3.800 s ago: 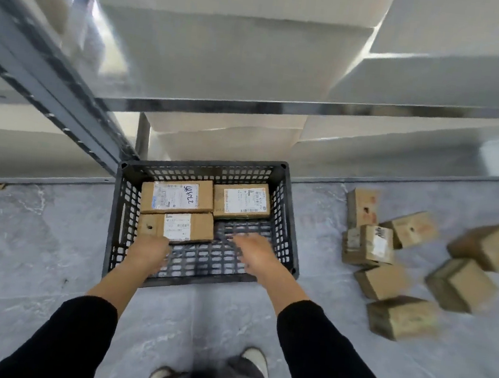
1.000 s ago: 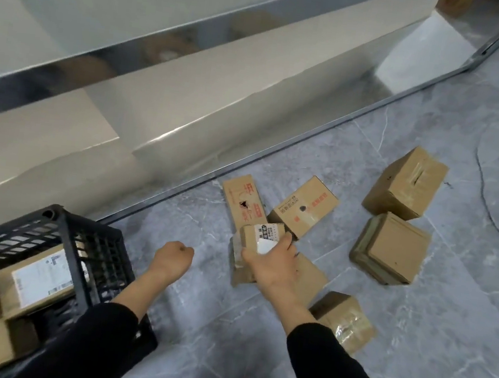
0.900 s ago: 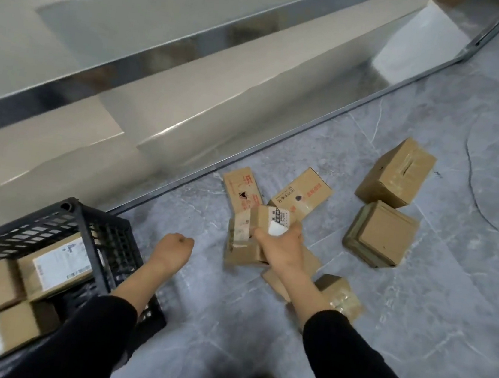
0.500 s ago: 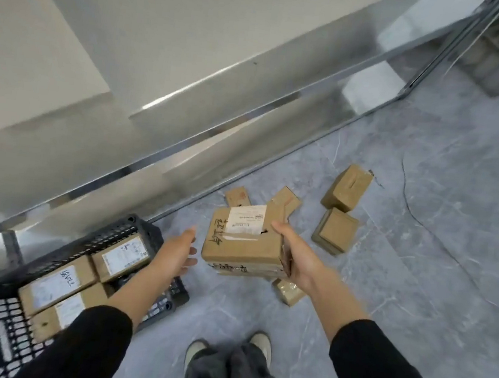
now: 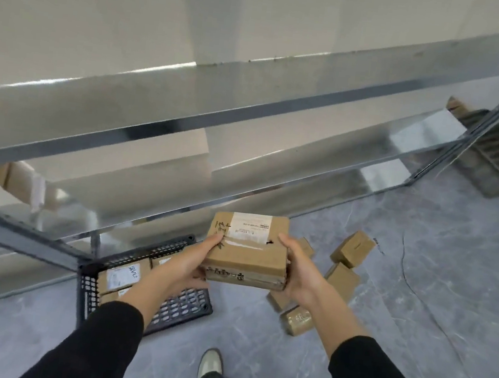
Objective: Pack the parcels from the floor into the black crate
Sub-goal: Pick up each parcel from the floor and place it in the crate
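A brown cardboard parcel [image 5: 248, 248] with a white label and black handwriting is held up in the air in front of me. My left hand [image 5: 192, 263] grips its left end and my right hand [image 5: 297, 273] grips its right end. The black crate [image 5: 187, 303] stands on the floor below my left arm, with labelled parcels [image 5: 123, 275] lying in its far part. More brown parcels [image 5: 352, 248] lie scattered on the grey floor to the right, partly hidden behind the held parcel and my right hand.
A metal shelving rack [image 5: 219, 116] runs along the far side and overhangs the crate. A dark ridged mat [image 5: 497, 156] lies at the far right. My shoes [image 5: 210, 369] stand on the grey marbled floor near the bottom middle.
My right hand lifted a parcel off the floor pile and raised it. My left hand came across and took hold of its left end. The view rose as I stood up.
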